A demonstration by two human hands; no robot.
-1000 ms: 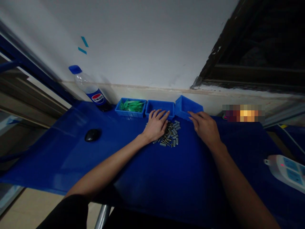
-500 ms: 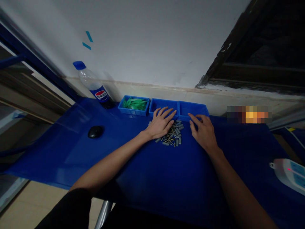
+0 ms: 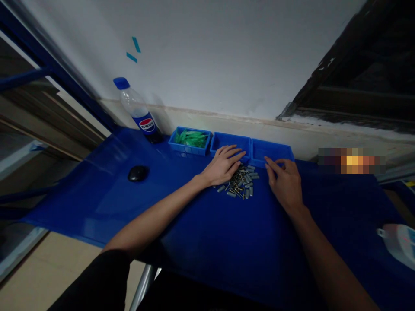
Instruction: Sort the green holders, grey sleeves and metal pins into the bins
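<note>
Under and beside my left hand point(image 3: 223, 166) lies a pile of small grey cylinders and thin brass-coloured pins point(image 3: 241, 183) on the blue tabletop. That hand is palm down over the pile's left and far side, its fingers stretched out towards the middle blue bin point(image 3: 229, 137). Its palm hides part of the pile. My right hand point(image 3: 285, 181) is right of the pile, in front of the right blue bin point(image 3: 271, 149). Its thumb and index fingertips are close together but look slightly apart, and the other fingers are bent. I see nothing held in either hand.
Left of the two bins stands another blue bin point(image 3: 189, 149) holding green strips. A Pepsi bottle point(image 3: 139, 112) stands beside it against the wall. A black computer mouse point(image 3: 138, 173) lies on the left of the blue table point(image 3: 207, 242). A white device point(image 3: 397, 244) is at the right edge.
The view has shifted, so the scene sits farther right. My right thumb and index finger have come closer together. My left hand stays over the pile.
</note>
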